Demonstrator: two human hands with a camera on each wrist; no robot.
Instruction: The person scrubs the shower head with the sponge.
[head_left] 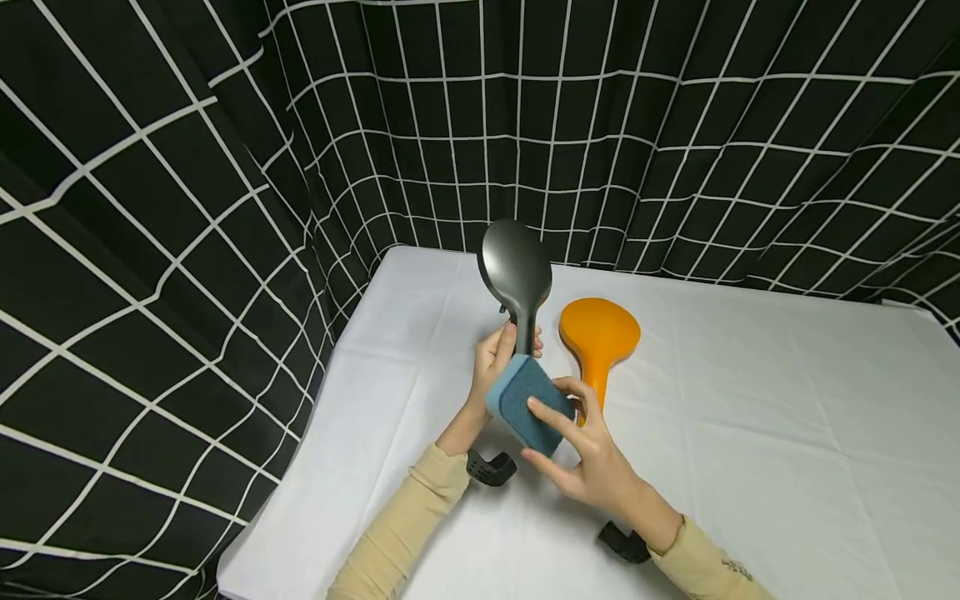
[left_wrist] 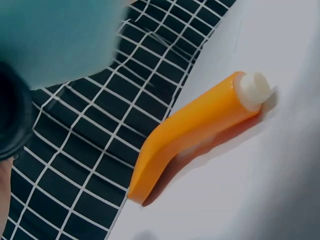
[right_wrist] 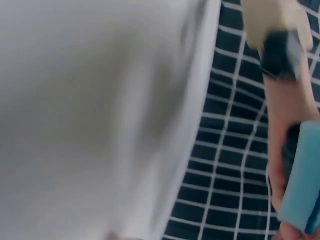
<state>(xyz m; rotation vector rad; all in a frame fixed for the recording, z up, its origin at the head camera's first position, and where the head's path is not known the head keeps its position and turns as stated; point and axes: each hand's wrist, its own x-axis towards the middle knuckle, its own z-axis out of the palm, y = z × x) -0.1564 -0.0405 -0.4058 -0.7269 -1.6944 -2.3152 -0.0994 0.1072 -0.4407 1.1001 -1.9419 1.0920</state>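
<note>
My left hand grips a dark grey hand shower by its handle, its rounded head tilted up and away over the table. With my right hand I hold a blue sponge, its darker scouring side facing up, against the lower handle, which it hides. The index finger lies across that dark face. In the left wrist view the sponge is a pale blue blur above the round black handle end. The right wrist view shows the sponge's light side overlapping the left hand.
An orange hand shower lies on the white-covered table, just right of the dark one. Its white threaded end shows in the left wrist view. A black curtain with white grid lines stands behind the table and along its left side.
</note>
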